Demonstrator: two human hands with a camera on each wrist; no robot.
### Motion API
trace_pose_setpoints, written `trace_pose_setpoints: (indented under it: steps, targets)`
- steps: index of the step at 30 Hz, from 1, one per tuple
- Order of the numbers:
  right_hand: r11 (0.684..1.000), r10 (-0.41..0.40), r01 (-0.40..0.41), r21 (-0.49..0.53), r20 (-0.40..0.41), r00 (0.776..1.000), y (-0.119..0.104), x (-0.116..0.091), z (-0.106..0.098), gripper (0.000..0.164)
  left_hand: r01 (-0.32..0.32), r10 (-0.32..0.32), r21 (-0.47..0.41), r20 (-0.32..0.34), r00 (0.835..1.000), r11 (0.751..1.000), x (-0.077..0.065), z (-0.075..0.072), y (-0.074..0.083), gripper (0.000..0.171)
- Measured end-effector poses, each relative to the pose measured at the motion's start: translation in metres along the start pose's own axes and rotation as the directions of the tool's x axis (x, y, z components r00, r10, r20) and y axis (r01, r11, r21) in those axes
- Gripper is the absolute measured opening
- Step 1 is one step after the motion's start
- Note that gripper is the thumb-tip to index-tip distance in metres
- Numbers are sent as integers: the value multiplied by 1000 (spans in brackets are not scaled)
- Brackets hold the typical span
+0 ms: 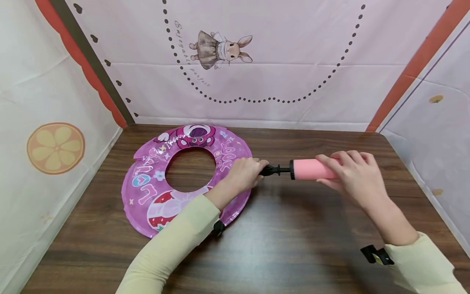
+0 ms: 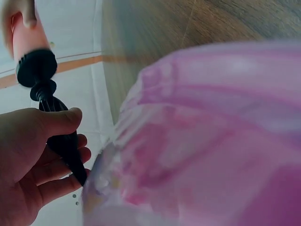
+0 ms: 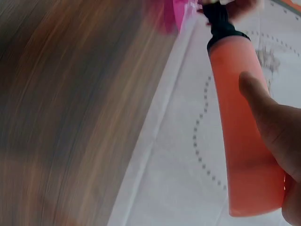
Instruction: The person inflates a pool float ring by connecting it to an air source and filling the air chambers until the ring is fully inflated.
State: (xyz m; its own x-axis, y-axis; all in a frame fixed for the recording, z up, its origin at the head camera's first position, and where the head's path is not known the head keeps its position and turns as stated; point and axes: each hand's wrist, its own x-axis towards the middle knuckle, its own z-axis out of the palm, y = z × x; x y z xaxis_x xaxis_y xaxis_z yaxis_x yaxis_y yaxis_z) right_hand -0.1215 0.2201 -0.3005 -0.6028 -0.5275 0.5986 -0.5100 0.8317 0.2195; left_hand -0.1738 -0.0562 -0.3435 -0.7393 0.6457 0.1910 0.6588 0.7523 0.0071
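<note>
A pink hand air pump [image 1: 310,169] with a black end lies level above the table in the head view. My right hand [image 1: 358,177] is wrapped around its pink barrel, thumb along the side in the right wrist view. My left hand [image 1: 245,173] grips the black nozzle end [image 2: 65,146] between thumb and fingers. The nozzle's tip points at the edge of a purple printed swim ring [image 1: 229,149]; whether it sits in a valve is hidden. The ring lies on the table under my left forearm, its surface partly filled out and creased at the edge.
The brown wood-grain table [image 1: 279,253] runs back to a pale printed cloth wall [image 1: 293,77] with a rabbit picture. Similar cloth walls close off the left and right sides. A small black device [image 1: 377,255] sits at the right sleeve cuff.
</note>
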Motion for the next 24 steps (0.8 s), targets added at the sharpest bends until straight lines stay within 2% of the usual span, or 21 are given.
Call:
trace_pose_setpoints:
  steps: [5,9,12,15,19,24]
  targets:
    - [999,50,-50,-10,60,997,24,-18,-19,67,10,-10,-3,13,1000,1000,0,0,-1,34]
    - [989,145,-142,-31,121,982,42,-33,-37,75,23,-23,13,29,999,1000,0,1,-5,31]
    - [986,166,-161,-47,130,978,46,-40,-38,78,31,-32,34,30,999,999,-2,2,-7,29]
    - [994,105,-102,-36,69,992,38,-36,-28,74,8,-9,29,18,1000,1000,-2,3,-6,26]
    - [999,21,-21,-29,2,1000,13,-18,-4,65,-31,31,8,-17,999,999,0,5,-4,18]
    - [999,-6,4,-49,-26,1000,-16,0,19,61,-24,25,32,-27,999,999,1,6,-1,12]
